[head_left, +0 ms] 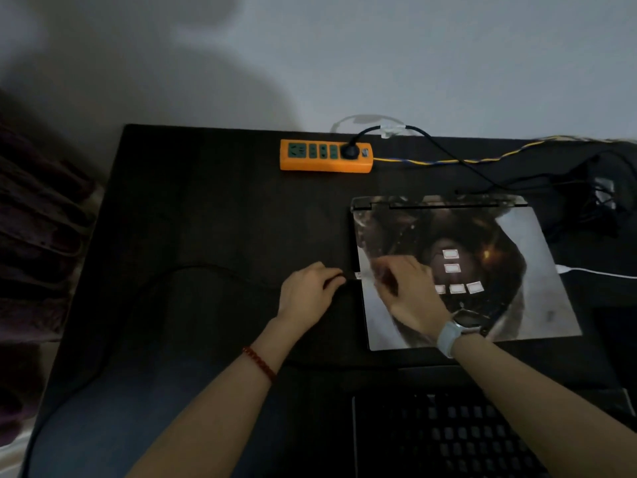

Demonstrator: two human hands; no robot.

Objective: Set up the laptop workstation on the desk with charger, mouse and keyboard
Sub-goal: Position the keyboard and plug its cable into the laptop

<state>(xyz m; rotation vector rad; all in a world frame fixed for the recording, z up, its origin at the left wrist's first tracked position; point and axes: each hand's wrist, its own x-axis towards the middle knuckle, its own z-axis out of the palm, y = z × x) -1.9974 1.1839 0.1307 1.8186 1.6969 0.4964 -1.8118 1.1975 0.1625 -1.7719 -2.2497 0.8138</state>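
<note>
I see bare forearms with no sleeves; a red beaded bracelet [259, 363] circles my left wrist; a pale-strapped watch [454, 331] wraps my right.

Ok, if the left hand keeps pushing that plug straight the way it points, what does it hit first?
The left hand pinches a black cable plug pointing right. Straight on, it would first meet the left side edge of the closed, picture-covered laptop, probably a port there; the dim light hides whether it already touches.
</note>
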